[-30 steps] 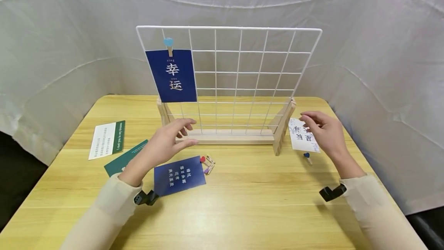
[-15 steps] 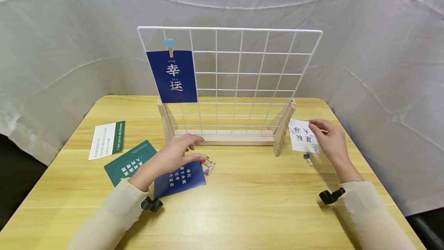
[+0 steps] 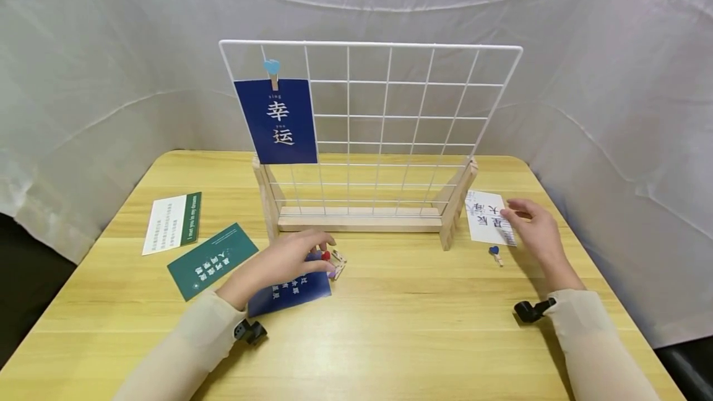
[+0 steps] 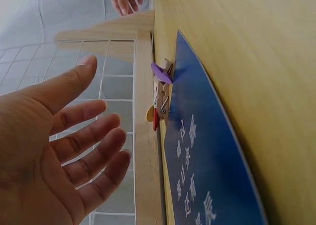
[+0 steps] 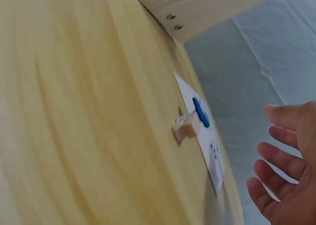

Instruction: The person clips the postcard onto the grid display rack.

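Note:
My left hand (image 3: 281, 263) hovers above a dark blue card (image 3: 301, 297), fingers relaxed and holding nothing. Close to its fingertips lies a small cluster of wooden clothespins (image 4: 162, 100) with purple, red and yellow decorations. At the right, my right hand (image 3: 536, 228) hangs over the edge of a white card (image 3: 484, 218) with dark lettering, its fingers loosely bent and nothing between them. A clothespin with a blue heart (image 5: 190, 122) lies just in front of that card. Another blue card (image 3: 278, 122) hangs on the white wire grid (image 3: 384, 116), held by a clothespin with a light blue heart (image 3: 272, 68).
Wooden feet (image 3: 455, 206) and a wooden bar (image 3: 359, 223) carry the grid at the table's middle. A green card (image 3: 213, 261) and a white-and-green card (image 3: 172, 223) lie at the left. Pale cloth (image 3: 607, 110) surrounds the wooden table (image 3: 412, 339).
My left hand has moved right and toward me, down to the clothespin cluster, uncovering the green card. My right hand has lowered and shifted slightly right beside the white card.

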A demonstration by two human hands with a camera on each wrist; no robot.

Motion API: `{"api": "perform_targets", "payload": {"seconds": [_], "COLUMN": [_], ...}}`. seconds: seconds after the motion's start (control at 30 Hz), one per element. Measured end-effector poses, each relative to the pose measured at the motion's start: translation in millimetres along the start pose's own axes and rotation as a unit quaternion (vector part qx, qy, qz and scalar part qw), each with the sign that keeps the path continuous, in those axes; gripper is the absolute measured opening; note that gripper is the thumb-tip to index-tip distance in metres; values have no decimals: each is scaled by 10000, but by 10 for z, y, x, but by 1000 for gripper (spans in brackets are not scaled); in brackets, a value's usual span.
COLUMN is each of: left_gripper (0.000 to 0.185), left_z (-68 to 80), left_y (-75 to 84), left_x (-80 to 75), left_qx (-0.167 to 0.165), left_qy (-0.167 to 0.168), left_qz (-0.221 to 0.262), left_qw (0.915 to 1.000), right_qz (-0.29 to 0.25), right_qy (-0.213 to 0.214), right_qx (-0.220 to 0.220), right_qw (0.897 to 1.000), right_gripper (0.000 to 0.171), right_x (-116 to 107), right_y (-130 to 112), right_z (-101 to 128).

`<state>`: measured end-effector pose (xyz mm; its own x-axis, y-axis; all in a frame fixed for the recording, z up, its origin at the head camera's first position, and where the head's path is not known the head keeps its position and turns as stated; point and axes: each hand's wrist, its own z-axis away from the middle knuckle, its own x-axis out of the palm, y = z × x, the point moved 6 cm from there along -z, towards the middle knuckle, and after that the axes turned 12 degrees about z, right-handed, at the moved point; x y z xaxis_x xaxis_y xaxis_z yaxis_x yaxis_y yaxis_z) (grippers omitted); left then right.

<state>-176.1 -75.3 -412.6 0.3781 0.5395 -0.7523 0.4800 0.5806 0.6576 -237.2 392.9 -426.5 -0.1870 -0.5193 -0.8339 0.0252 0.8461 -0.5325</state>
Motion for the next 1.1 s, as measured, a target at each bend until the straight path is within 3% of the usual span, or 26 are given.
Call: {"api": "perform_targets", "payload": {"seconds": [0.33,0.7,0.93,1.1], "left_gripper": [39,32,35,36], "left_z": [-39,-46,-44,-45], "left_y": [-15,-65,-36,-13], "left_x": [91,184,264,348], "left_qx": [-167,-270,-103,37], "left_qy": [-40,-70,-92,-95], "left_qz": [-150,-27,-254,-335], "left_qw": [9997,9996,9996,9994], "right_qz": [69,619,1166,1185], "right_qy": [-702,-750,-1031,-1168], "right_qx": [-7,-276,-627,-663], "right_qw": [9975,9949,9858,9838], "right_gripper": [64,73,87,78], "right_x": [189,259,283,261], "right_y": [147,210,193,216], "right_z": [-48,-84,-94,-77]}}
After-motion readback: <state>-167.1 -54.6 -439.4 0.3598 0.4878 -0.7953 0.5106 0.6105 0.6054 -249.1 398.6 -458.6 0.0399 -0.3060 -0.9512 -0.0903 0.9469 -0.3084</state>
